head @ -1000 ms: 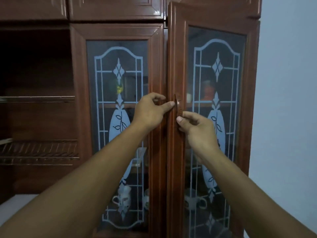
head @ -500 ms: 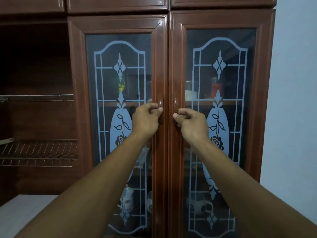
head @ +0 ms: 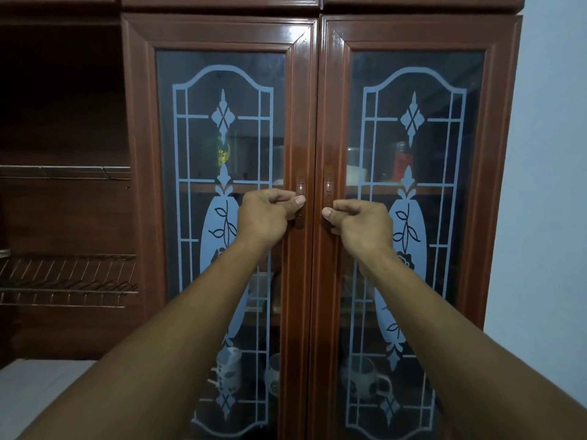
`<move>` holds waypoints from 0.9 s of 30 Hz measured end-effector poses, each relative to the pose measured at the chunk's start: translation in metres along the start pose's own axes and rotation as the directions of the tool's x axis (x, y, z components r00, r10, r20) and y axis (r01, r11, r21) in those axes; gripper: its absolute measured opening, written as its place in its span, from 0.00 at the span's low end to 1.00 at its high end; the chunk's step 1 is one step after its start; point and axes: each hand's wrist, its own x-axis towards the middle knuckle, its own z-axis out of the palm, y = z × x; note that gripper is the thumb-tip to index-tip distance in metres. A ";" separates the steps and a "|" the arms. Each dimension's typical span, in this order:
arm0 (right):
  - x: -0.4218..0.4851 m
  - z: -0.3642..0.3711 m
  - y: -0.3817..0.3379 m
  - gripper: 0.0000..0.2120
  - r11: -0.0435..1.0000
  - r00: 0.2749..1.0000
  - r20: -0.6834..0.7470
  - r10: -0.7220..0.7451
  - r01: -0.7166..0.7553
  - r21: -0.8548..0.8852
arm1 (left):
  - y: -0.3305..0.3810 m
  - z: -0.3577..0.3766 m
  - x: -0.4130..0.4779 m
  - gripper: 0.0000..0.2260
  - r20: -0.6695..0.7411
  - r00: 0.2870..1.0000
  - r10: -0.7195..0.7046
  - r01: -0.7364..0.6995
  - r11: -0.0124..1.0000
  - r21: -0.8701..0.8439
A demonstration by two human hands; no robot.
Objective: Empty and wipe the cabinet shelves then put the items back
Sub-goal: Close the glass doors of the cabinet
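Left hand [head: 265, 214] is curled round the small brown metal handle [head: 300, 189] of the left glossy red-brown wooden door with frosted-pattern glass [head: 295, 115]. Right hand [head: 360, 222] grips the matching right handle [head: 328, 187] on the right door [head: 333, 115]. So two doors, both flush shut, and two handles side by side between the hands. Low behind the glass are three white patterned mugs [head: 228, 369], two left, one right. A metal wire rack [head: 63, 277] sits in the open bay further left.

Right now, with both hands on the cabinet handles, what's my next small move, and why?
Probably loosen the left hand and right hand off the handles: the right door, ajar a second ago, now sits flush with the left door, and mugs stand inside.
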 end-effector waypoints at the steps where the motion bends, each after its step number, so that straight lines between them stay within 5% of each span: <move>1: 0.000 0.001 0.000 0.12 1.000 1.000 -0.003 -0.003 0.003 -0.002 | -0.001 0.000 0.000 0.05 -0.003 1.000 -0.004 0.004 1.000 -0.006; 20: -0.016 0.008 -0.010 0.14 0.994 0.997 -0.076 0.011 -0.019 -0.105 | 0.007 0.007 -0.011 0.05 -0.102 0.995 0.012 -0.001 0.994 0.110; 27: -0.044 0.003 -0.019 0.20 0.993 0.994 0.036 0.101 -0.099 -0.068 | 0.006 -0.003 -0.037 0.04 -0.079 0.996 -0.042 0.051 0.992 0.115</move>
